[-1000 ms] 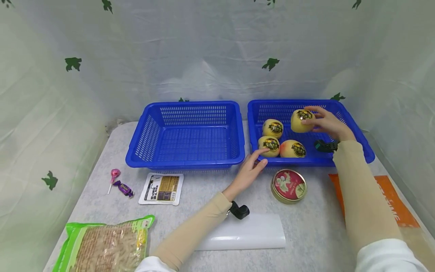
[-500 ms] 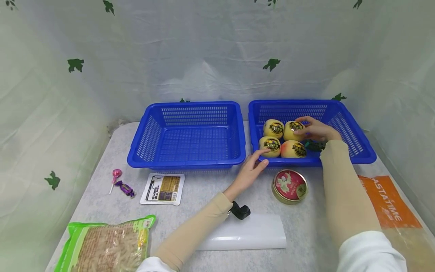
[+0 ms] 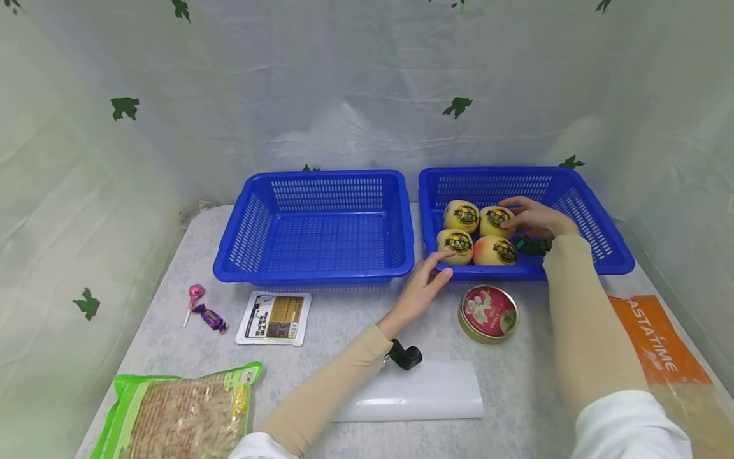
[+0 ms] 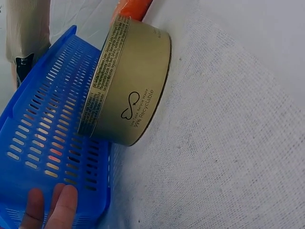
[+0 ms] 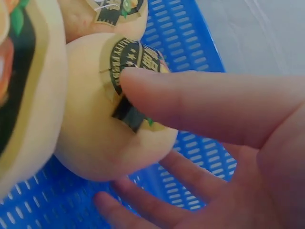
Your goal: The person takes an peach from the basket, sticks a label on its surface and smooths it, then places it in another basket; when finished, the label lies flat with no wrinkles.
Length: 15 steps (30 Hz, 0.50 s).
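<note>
Several pale yellow apples with dark stickers sit at the left end of the right-hand blue basket [image 3: 573,271]. At the back-right apple [image 3: 494,218] is my right hand [image 3: 539,218]. In the right wrist view its thumb lies across the sticker of that apple [image 5: 90,109], while the other fingers are spread loosely beside and below it. My left hand [image 3: 421,287] rests at the basket's front-left corner, its index finger over the rim by the front-left apple [image 3: 453,241]. The left wrist view shows its fingertips [image 4: 64,205] against the basket's slotted wall.
Left of this basket stands a second blue basket [image 3: 327,275] with nothing in it. Nearer lie a round tin [image 3: 487,312], a flat pouch [image 3: 273,319], a lollipop [image 3: 195,293], a purple-wrapped candy [image 3: 211,319], a green bag [image 3: 178,414], a white sheet [image 3: 424,398] and an orange bag [image 3: 659,344].
My right hand has moved left and down with an apple, which now sits beside the others in the basket. Its thumb has since shifted slightly right off the sticker. The left hand stays put.
</note>
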Tool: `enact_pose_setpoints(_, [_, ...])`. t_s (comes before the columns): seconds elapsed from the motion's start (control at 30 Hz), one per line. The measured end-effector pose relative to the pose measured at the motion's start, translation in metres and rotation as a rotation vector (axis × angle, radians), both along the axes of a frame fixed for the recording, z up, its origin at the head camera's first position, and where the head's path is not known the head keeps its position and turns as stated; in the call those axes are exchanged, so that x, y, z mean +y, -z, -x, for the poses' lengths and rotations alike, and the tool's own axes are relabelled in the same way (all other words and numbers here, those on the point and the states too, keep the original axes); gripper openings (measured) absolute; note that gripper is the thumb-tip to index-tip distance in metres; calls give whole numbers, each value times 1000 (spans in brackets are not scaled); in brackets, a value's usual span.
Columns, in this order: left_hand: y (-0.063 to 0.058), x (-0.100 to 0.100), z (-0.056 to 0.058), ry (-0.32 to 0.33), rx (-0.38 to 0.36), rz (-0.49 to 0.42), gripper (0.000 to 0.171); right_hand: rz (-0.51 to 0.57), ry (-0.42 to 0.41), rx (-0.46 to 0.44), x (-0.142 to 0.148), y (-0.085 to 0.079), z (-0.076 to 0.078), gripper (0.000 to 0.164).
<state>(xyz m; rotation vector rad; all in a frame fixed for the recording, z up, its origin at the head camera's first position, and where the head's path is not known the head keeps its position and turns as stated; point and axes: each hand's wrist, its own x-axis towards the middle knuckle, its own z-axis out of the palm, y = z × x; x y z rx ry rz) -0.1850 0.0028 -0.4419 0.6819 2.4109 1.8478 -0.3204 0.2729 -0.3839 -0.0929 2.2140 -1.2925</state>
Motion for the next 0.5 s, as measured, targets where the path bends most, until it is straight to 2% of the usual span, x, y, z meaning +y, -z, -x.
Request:
enact_pose_setpoints(0.1, [5,0,2,-9,0,1,35,59,22,-6,3,-4,-1,65])
enact_pose_setpoints(0.27, [2,0,2,-7,-2,8,37,131,68,35,7,-19,-4,63])
enact_pose_setpoints(0.3, [-5,-1,-1,2,-7,13,38,138,78,51,8,-23,-5,63])
enact_pose_setpoints(0.37, [-10,-4,-4,28,-15,25,41,144,92,93,10,-31,-7,62])
enact_pose_setpoints(0.5, [-30,-15,-16,94,-48,133,46,110,114,210,12,-48,-18,64])
